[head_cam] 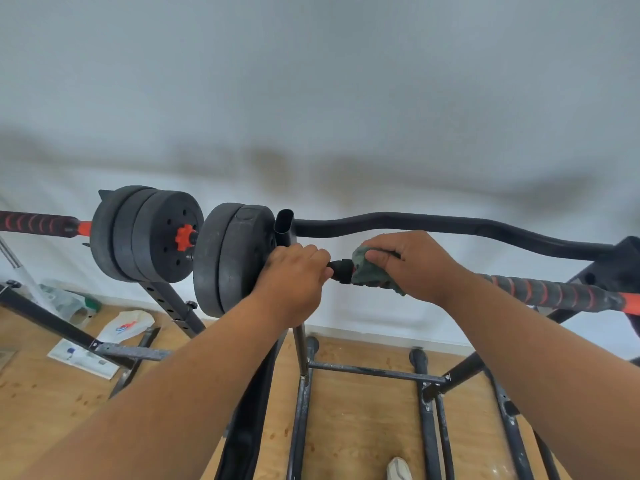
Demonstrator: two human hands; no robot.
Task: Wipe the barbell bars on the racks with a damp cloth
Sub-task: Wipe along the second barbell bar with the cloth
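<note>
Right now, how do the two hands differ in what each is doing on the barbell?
The left hand grips the bare bar right beside the black weight plates; the right hand sits further along the bar. The left hand holds no cloth, while the right hand presses a green cloth around the bar next to the black collar. Both curl around the same barbell.

A black metal rack (304,386) stands on the wooden floor (363,410) and carries the barbell bar (547,292). A white plastic bag (128,325) and flat white packaging (81,358) lie on the floor by the wall.
</note>
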